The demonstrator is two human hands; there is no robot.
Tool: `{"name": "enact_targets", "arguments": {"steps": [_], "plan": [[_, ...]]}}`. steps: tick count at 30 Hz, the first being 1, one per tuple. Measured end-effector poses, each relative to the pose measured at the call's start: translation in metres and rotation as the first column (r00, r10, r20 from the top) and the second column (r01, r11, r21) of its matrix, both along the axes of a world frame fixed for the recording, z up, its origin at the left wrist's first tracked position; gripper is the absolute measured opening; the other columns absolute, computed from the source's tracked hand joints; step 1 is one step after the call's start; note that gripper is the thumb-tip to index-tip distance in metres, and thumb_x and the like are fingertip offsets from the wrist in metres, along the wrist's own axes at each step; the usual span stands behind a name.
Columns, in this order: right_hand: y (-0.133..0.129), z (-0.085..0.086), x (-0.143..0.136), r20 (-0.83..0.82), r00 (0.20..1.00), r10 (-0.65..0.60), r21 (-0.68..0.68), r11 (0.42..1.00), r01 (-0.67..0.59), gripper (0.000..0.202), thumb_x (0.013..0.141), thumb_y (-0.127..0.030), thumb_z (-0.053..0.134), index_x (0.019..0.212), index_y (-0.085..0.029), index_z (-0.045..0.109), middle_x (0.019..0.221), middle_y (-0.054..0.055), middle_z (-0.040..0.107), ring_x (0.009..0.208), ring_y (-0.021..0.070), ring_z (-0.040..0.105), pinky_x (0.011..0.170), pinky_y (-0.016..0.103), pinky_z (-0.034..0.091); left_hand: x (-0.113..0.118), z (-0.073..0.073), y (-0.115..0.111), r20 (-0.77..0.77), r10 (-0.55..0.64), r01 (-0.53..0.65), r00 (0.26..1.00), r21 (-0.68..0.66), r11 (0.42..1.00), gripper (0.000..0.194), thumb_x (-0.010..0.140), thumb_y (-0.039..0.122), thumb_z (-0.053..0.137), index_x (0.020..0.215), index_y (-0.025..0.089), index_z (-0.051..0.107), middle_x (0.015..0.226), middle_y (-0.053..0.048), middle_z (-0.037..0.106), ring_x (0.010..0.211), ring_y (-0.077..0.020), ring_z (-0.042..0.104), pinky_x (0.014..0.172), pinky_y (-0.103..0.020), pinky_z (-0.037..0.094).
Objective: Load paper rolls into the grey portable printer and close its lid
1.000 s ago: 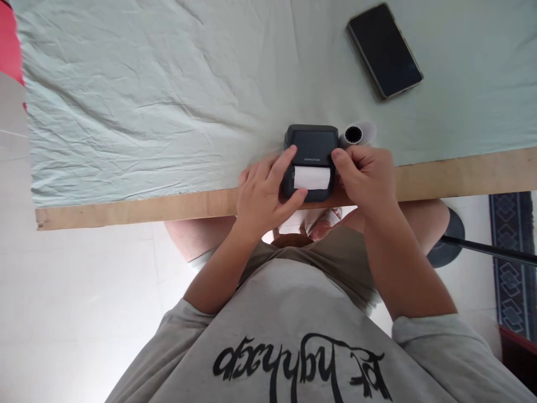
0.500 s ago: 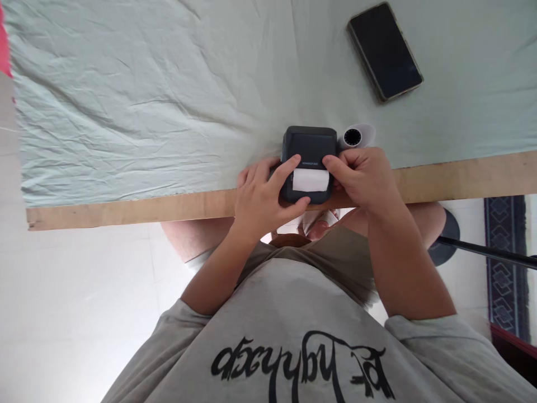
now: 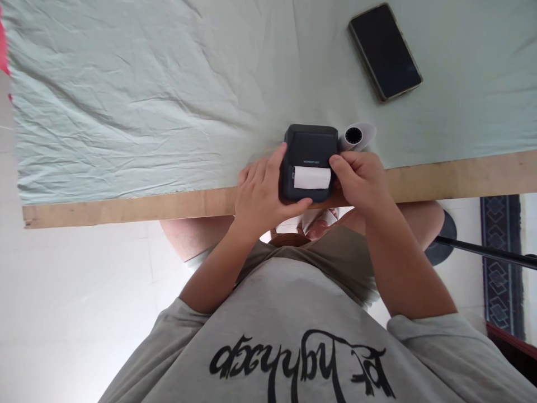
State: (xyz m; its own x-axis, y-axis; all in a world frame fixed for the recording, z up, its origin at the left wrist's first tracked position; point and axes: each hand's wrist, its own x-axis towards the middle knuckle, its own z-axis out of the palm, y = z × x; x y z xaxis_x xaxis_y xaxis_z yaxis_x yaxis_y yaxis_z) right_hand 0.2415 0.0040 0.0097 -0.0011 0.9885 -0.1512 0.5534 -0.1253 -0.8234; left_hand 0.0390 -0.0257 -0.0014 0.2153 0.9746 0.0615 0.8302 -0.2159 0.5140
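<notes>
On my feed, the black, rounded-square plastic device, a white paper strip across its near half, sits at the wooden-edged desk's near side. My left hand holds its left side and near edge; my right hand is curled, thumb at the right edge, grip unclear to me. Since 0.5 s ago, the left index finger has slid off the top face to the left edge; the right thumb has drawn outward.

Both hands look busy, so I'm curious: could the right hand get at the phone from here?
Probably yes: the phone lies uncovered on the cloth, beyond the white roll. The right hand would likely have to leave the black device and pass over or around that roll.
</notes>
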Motion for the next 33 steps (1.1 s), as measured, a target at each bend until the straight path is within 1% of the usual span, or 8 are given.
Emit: {"name": "enact_targets", "arguments": {"steps": [1,3,5,8,14,21,26,33], "plan": [[-0.0009,-0.0020,0.0006,0.009,1.000,0.004,0.011,1.000,-0.004,0.047,0.093,-0.040,0.057,0.054,-0.021,0.042,0.050,-0.004,0.038,0.049,0.0101,0.036,0.051,0.030,0.022,-0.0005,-0.0008,0.0004,-0.010,-0.003,0.003,1.000,-0.010,1.000,0.109,0.069,0.072,0.076,0.153,0.015,0.036,0.143,-0.017,0.058,0.129,-0.0378,0.056,0.109,-0.046,0.038],[-0.0021,-0.0055,0.0013,0.022,1.000,0.003,0.038,0.999,-0.004,0.048,0.095,-0.044,0.054,0.054,-0.021,0.042,0.050,-0.003,0.038,0.050,0.0105,0.036,0.052,0.030,0.022,-0.0015,-0.0026,0.0010,-0.041,-0.016,0.015,0.999,-0.019,1.000,0.117,0.067,0.079,0.074,0.152,0.010,0.036,0.146,-0.021,0.055,0.132,-0.0402,0.053,0.110,-0.046,0.037],[-0.0023,-0.0080,0.0013,0.035,0.999,-0.008,0.068,0.998,0.005,0.051,0.095,-0.048,0.052,0.054,-0.021,0.041,0.050,-0.003,0.038,0.050,0.0105,0.034,0.052,0.031,0.022,-0.0025,-0.0043,0.0013,-0.070,-0.040,0.039,0.997,-0.011,0.999,0.119,0.065,0.084,0.071,0.151,0.009,0.039,0.148,-0.021,0.053,0.134,-0.0409,0.052,0.110,-0.046,0.037],[-0.0017,-0.0097,0.0012,0.054,0.998,-0.012,0.092,0.996,0.007,0.053,0.096,-0.052,0.049,0.054,-0.021,0.040,0.050,-0.002,0.037,0.050,0.0102,0.033,0.053,0.031,0.022,-0.0034,-0.0057,0.0010,-0.093,-0.059,0.059,0.994,-0.004,0.998,0.119,0.067,0.085,0.069,0.153,0.009,0.037,0.149,-0.020,0.052,0.135,-0.0389,0.051,0.111,-0.045,0.036],[-0.0020,-0.0081,0.0013,0.083,0.997,-0.003,0.062,0.998,-0.002,0.056,0.097,-0.059,0.045,0.056,-0.021,0.039,0.051,-0.002,0.040,0.051,0.0106,0.035,0.053,0.031,0.022,-0.0013,-0.0038,-0.0001,-0.117,-0.032,0.031,0.993,-0.013,0.999,0.120,0.069,0.089,0.061,0.153,0.007,0.037,0.149,-0.020,0.053,0.136,-0.0376,0.051,0.112,-0.044,0.037],[-0.0025,-0.0077,0.0005,0.082,0.996,-0.015,0.082,0.997,0.008,0.058,0.096,-0.062,0.042,0.056,-0.021,0.037,0.051,-0.002,0.037,0.050,0.0101,0.033,0.053,0.031,0.022,-0.0012,-0.0036,0.0000,-0.138,-0.026,0.023,0.990,-0.022,1.000,0.120,0.069,0.088,0.063,0.156,0.011,0.033,0.152,-0.019,0.050,0.138,-0.0375,0.049,0.112,-0.044,0.038],[-0.0010,-0.0090,-0.0005,0.071,0.997,-0.012,0.074,0.997,0.007,0.063,0.095,-0.071,0.039,0.056,-0.021,0.034,0.051,-0.002,0.034,0.050,0.0101,0.032,0.052,0.032,0.020,-0.0032,-0.0059,0.0007,-0.106,-0.029,0.030,0.994,0.011,0.999,0.117,0.068,0.086,0.067,0.153,0.010,0.038,0.149,-0.018,0.052,0.136,-0.0363,0.051,0.109,-0.043,0.040],[0.0018,-0.0018,-0.0047,0.083,0.996,0.015,0.054,0.998,-0.019,0.070,0.088,-0.083,0.034,0.055,-0.022,0.029,0.051,-0.002,0.031,0.050,0.0092,0.028,0.051,0.033,0.019,-0.0035,-0.0021,0.0039,-0.069,-0.017,0.017,0.997,-0.001,1.000,0.110,0.068,0.079,0.075,0.149,0.012,0.045,0.143,-0.018,0.056,0.131,-0.0355,0.055,0.108,-0.045,0.041]]}}
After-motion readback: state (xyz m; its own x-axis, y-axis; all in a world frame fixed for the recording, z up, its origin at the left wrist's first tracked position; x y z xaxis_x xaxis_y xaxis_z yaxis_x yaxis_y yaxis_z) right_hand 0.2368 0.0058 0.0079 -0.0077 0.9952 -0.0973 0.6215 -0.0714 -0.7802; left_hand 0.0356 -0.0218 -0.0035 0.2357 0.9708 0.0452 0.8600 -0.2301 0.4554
